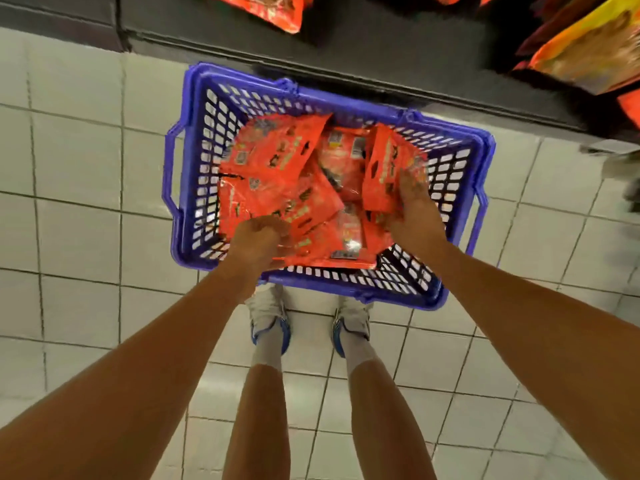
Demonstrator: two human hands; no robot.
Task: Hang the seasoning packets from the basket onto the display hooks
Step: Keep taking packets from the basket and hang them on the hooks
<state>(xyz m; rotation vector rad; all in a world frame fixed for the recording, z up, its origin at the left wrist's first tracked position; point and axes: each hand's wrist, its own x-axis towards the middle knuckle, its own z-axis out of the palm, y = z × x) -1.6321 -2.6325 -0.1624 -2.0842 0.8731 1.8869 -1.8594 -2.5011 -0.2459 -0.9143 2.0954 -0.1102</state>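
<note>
A blue plastic basket (194,161) stands on the tiled floor right below me, filled with several orange-red seasoning packets (277,168). My left hand (258,237) is down in the near left of the basket, fingers curled round the edge of a packet. My right hand (414,206) is at the basket's right side and grips a small upright stack of packets (388,168). Packets hanging on the display (588,46) show at the top right and top middle; the hooks themselves are out of sight.
The dark base of the display shelf (346,53) runs along the top, just behind the basket. My feet in white and blue shoes (270,317) stand close to the basket's near edge. White floor tiles (76,209) spread left and right.
</note>
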